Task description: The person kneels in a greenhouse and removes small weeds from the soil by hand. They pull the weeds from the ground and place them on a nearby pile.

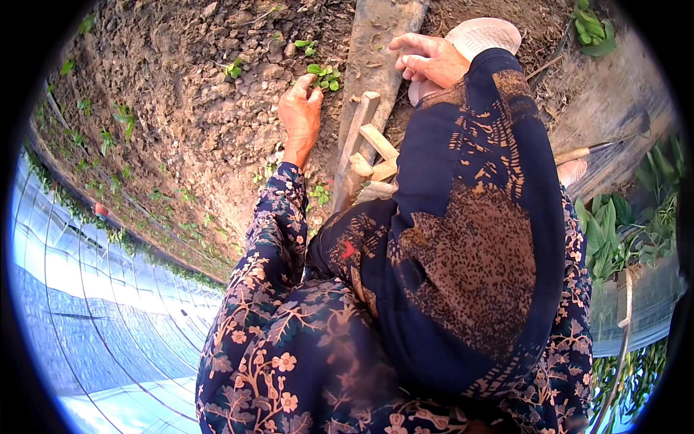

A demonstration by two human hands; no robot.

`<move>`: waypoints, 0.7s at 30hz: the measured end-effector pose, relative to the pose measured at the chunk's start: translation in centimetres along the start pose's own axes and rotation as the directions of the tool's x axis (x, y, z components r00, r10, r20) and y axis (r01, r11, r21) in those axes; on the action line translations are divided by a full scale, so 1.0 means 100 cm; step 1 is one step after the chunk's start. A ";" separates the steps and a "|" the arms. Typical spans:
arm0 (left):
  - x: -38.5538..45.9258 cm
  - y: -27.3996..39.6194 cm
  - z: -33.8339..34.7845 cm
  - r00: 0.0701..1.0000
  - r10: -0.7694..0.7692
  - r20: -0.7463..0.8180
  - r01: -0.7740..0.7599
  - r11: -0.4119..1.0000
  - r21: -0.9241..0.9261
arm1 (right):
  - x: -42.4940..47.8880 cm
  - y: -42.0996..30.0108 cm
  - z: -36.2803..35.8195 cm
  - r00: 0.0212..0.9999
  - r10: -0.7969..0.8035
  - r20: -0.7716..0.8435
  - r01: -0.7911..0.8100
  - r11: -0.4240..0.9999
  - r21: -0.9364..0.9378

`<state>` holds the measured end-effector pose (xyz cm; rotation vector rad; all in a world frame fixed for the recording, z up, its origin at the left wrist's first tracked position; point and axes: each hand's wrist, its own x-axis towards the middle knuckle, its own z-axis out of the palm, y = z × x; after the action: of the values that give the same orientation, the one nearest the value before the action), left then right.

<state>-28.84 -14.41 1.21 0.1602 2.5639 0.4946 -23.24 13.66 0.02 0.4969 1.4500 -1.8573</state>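
Note:
My left hand (300,118) is low over the clumpy soil (238,125), its fingers bent downward beside a small green seedling (327,77). Its fingertips are partly hidden, so whether they grip anything is unclear. Past my bent knee, my right hand (434,61) hangs in front of a pale mesh shoe (485,35). Its fingers are loosely curved and apart, with nothing visible in them; the forearm is hidden behind my patterned trouser leg (477,255). A tool with a wooden handle (572,156) and a thin metal shank sticks out beyond that leg, its other end hidden.
Short wooden bars (378,142) of a frame stand between my legs, over a long greyish strip (374,65) on the ground. More seedlings (233,69) dot the soil on the left. Leafy plants (607,233) grow at right. A translucent sheet wall (119,304) curves along the lower left.

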 end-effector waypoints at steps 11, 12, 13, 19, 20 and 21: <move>0.003 0.009 0.007 0.998 -0.001 -0.071 0.011 0.991 0.134 | 0.000 -0.002 0.000 1.000 -0.006 -0.023 0.006 1.000 0.009; 0.005 0.007 0.009 0.996 0.024 -0.086 -0.012 0.991 0.135 | 0.000 -0.004 0.000 1.000 0.003 -0.026 -0.003 1.000 0.001; 0.005 0.005 0.010 0.994 0.049 -0.102 -0.034 0.990 0.137 | 0.000 -0.003 0.000 1.000 -0.003 -0.025 0.003 1.000 0.010; 0.003 -0.002 0.007 0.992 0.011 -0.127 -0.007 0.999 0.034 | 0.003 0.000 0.000 0.999 -0.018 -0.027 0.019 0.999 0.026; 0.001 -0.005 0.005 0.989 0.028 -0.148 -0.032 0.999 -0.019 | 0.003 -0.001 -0.001 0.999 -0.027 -0.022 0.028 0.999 0.018; -0.001 -0.004 0.000 0.984 0.048 -0.169 -0.061 0.996 -0.071 | 0.003 0.000 -0.003 0.999 -0.037 -0.020 0.037 0.999 0.012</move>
<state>-28.71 -14.77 1.10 0.1681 2.7050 0.6508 -23.47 13.80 -0.28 0.4994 1.4708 -1.8964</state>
